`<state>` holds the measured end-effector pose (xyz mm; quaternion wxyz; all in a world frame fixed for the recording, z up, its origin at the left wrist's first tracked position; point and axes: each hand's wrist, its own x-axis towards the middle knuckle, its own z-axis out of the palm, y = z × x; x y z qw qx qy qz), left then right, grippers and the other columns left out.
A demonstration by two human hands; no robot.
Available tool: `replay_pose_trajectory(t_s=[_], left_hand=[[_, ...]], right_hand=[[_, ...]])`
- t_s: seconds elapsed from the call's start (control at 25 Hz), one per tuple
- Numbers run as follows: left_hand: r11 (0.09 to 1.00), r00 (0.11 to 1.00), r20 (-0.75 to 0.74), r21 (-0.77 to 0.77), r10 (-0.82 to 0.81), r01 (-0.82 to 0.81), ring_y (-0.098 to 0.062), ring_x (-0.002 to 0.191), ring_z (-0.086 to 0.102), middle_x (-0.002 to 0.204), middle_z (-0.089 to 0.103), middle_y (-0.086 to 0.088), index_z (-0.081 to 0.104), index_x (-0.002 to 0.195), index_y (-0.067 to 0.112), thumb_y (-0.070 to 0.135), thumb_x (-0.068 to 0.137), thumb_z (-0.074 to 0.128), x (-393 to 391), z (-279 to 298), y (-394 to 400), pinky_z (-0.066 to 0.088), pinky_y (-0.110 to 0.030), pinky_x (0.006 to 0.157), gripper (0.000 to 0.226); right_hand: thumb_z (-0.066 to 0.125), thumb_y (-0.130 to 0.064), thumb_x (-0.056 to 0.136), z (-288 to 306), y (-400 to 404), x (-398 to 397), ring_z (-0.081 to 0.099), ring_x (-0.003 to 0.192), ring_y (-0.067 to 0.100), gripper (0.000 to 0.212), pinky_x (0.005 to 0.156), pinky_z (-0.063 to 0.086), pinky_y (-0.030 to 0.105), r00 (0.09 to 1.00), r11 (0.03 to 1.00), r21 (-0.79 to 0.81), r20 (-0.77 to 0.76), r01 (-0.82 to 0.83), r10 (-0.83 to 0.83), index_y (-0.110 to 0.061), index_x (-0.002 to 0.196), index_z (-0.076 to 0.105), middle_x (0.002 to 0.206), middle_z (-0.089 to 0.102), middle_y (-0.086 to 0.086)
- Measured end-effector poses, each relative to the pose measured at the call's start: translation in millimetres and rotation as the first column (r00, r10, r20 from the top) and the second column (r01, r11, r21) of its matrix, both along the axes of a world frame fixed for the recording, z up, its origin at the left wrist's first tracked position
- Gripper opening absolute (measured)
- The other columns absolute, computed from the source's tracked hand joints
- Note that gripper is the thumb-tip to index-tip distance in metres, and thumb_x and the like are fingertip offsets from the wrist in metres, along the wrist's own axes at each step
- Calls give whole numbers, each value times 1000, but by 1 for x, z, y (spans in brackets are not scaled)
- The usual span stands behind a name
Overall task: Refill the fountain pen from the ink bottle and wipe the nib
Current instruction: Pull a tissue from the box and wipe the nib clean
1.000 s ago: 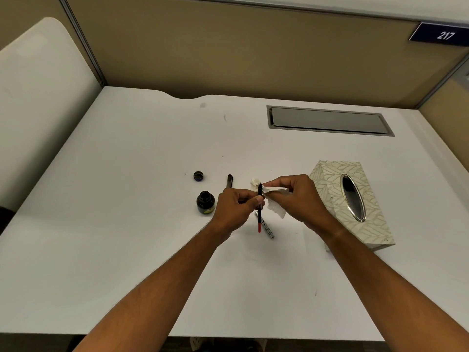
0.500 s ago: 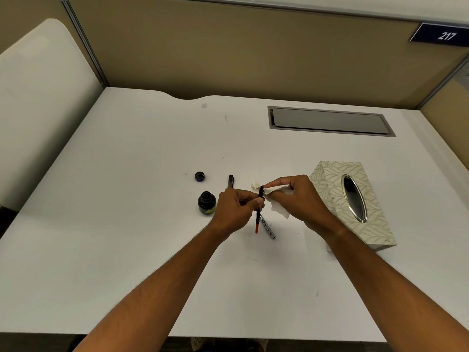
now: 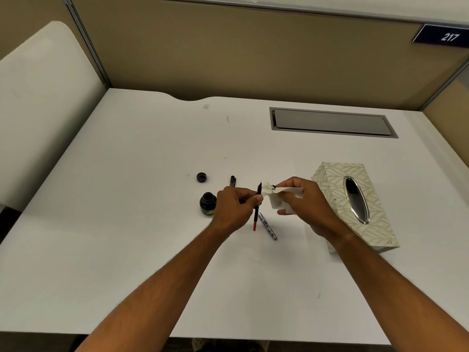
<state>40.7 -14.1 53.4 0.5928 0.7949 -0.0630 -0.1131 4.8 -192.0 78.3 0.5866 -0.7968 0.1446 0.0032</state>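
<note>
My left hand pinches the fountain pen's inner part, a thin black piece with a red rear end, held nearly upright with the nib pointing up. My right hand holds a crumpled white tissue with dark ink spots, just right of the nib and slightly apart from it. The open ink bottle stands on the white desk just left of my left hand. Its cap lies behind it. The patterned pen barrel lies on the desk under my hands.
A black pen cap lies beyond my left hand. A leaf-patterned tissue box sits to the right, touching my right wrist area. A grey cable hatch is set into the desk at the back right. Beige partition walls surround the desk.
My right hand has drawn the tissue off the nib to the right, and ink spots now show on it. The nib is uncovered; my left hand keeps the pen in place.
</note>
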Motion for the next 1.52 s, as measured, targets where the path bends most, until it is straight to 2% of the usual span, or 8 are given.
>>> replay_pose_trajectory(t_s=[0.16,0.28,0.48,0.68,0.84,1.04,1.28,1.52], left_hand=[[1000,1000,5,9,16,-16,-10,75,71,77,75,-3,76,87,11,18,82,71,1,-1,1,57,-28,77,11],[999,1000,25,30,14,-15,-8,74,70,76,75,-2,77,87,12,19,82,71,1,-1,1,57,-27,77,11],[998,998,69,56,-1,-3,-4,72,69,78,75,-1,77,88,13,21,80,72,-1,-1,-1,55,-19,73,12],[997,995,104,80,-7,-1,-1,72,68,80,75,-1,77,89,13,22,80,73,-4,2,-3,51,-9,68,14],[997,994,109,80,2,-11,0,71,68,79,76,-1,77,89,14,22,80,72,-3,1,-3,50,-8,66,13],[997,995,104,77,6,-14,1,71,67,81,76,-2,77,91,13,22,80,72,-4,2,-4,49,-6,66,15],[996,993,114,86,-16,6,2,69,67,81,76,-3,77,92,12,21,80,72,-3,2,-4,50,-6,66,15],[996,993,115,89,-32,21,-1,70,67,82,76,-3,76,94,12,20,81,71,-5,3,-5,50,-6,66,15]], right_hand=[[70,-18,75,-5,-4,-2,67,69,20,3,70,56,41,998,991,-135,51,-17,24,-18,75,74,68,71,4],[66,-29,73,-5,-6,-2,63,77,16,12,72,49,35,997,986,-153,21,-66,70,-22,76,76,78,70,-2],[64,-3,82,-1,1,0,62,80,4,24,68,43,5,978,863,-501,143,-59,150,-18,96,75,89,69,-6],[70,-7,80,0,8,4,64,74,9,8,65,53,22,942,838,-545,277,-10,191,-14,84,72,78,70,-5],[69,-2,80,-5,13,1,62,76,9,17,67,52,10,904,842,-539,374,31,206,-12,91,77,85,68,1],[74,-2,78,-6,17,-3,67,71,14,8,67,57,18,872,871,-479,466,107,149,-8,83,74,78,73,4],[70,6,71,-11,18,-3,67,78,12,24,70,57,17,831,850,-515,516,108,208,-5,92,76,87,73,6],[64,6,70,-10,17,-4,70,77,13,23,73,52,9,810,820,-557,537,131,235,-5,86,76,85,76,5]])
